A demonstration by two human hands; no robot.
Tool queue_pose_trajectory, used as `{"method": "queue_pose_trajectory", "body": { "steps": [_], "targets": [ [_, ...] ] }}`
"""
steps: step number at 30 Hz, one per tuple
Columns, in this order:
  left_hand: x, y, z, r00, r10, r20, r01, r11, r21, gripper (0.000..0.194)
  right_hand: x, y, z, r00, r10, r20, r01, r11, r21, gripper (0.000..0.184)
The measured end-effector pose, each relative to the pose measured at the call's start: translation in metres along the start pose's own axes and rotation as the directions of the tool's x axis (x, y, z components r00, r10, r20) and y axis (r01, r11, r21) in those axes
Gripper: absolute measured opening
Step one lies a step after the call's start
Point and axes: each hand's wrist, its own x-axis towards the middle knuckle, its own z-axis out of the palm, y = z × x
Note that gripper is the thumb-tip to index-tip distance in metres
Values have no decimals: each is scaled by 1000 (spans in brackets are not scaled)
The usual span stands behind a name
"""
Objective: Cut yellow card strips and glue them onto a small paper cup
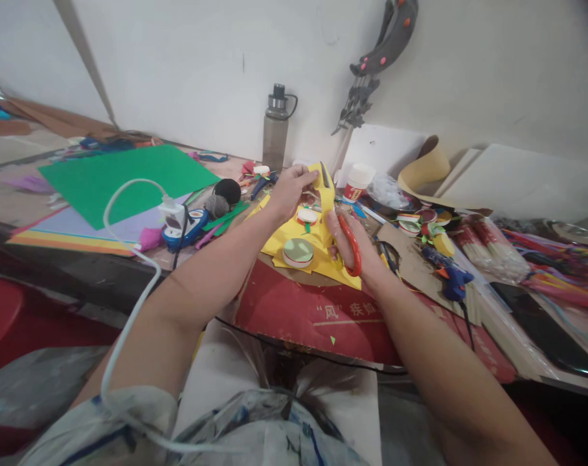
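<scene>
My left hand [294, 188] pinches the upper end of a yellow paper strip [326, 197], held up above the work area. My right hand [345, 236] is closed around red-handled scissors [353, 249], whose blades point up along the strip; the dark blade tip shows near its top. Below my hands lie more yellow paper sheets [279, 236]. On them sit a round pale green disc with a white rim [298, 251] and a smaller white round piece [307, 217]. A red cardboard sheet [294, 310] with printed characters lies under these at the table's front.
Green paper [129, 178] and a blue power strip [184, 230] with a white cable lie left. A bottle [275, 129] and a paper cup [359, 182] stand at the back. To the right are a blue glue gun [449, 275] and a black phone [546, 327].
</scene>
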Motion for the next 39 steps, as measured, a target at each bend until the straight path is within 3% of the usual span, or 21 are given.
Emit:
{"method": "queue_pose_trajectory", "body": {
  "steps": [15, 25, 39],
  "targets": [
    [0, -2, 0, 1000, -8, 14, 9, 1000, -10, 34, -3, -8, -1, 1000, 1, -16, -2, 998, -62, 54],
    [-1, -1, 0, 999, -34, -2, 34, 999, -17, 34, -3, -2, 2, 1000, 3, 19, -4, 997, 71, 49],
    [-4, -2, 3, 998, -23, 55, 22, 1000, 18, 32, -3, -7, 0, 999, 29, -33, -30, 999, -17, 58]
  ]
}}
